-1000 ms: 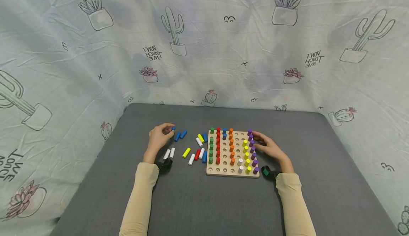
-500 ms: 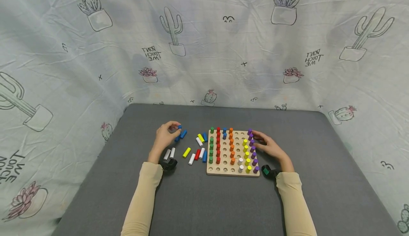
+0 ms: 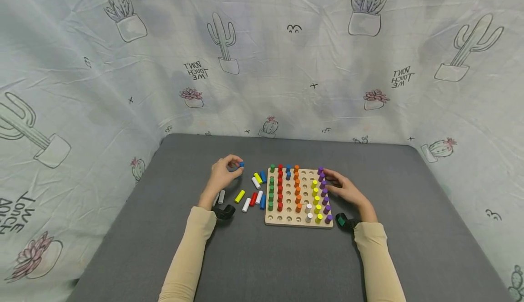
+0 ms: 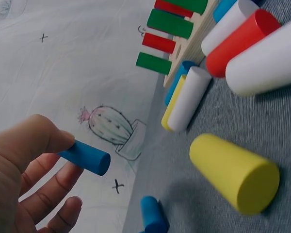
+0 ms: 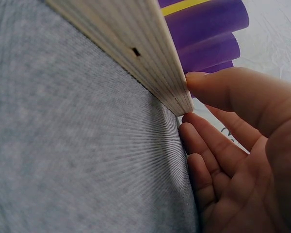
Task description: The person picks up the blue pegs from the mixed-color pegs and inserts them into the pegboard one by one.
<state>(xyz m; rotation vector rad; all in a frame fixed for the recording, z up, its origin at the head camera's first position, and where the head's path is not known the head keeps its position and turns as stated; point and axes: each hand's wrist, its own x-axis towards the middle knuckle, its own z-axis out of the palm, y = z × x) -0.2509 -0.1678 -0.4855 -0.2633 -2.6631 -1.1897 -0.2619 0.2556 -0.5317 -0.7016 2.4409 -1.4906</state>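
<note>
My left hand (image 3: 223,173) pinches a blue peg (image 4: 89,158) between thumb and fingers, raised above the table left of the pegboard. The wooden pegboard (image 3: 282,221) bears rows of green, red, blue, orange, white, yellow and purple pegs. Two blue pegs (image 3: 288,175) stand at the far end of their row. At the board's right edge rests my right hand (image 3: 345,189), its thumb and fingertips touching the edge near the purple pegs (image 5: 208,29). Another blue peg (image 4: 153,213) lies below the left hand in the left wrist view.
Loose pegs lie left of the board: a yellow peg (image 3: 239,196), a red peg (image 3: 253,198), several white ones such as this white peg (image 3: 246,205), and blue ones beside the board. A grey cloth (image 3: 286,265) covers the table. A printed curtain (image 3: 262,65) hangs behind.
My left hand has moved right toward the pegboard with the blue peg in its fingers, now covering the loose blue pegs in the head view. The right hand has stayed at the board's edge.
</note>
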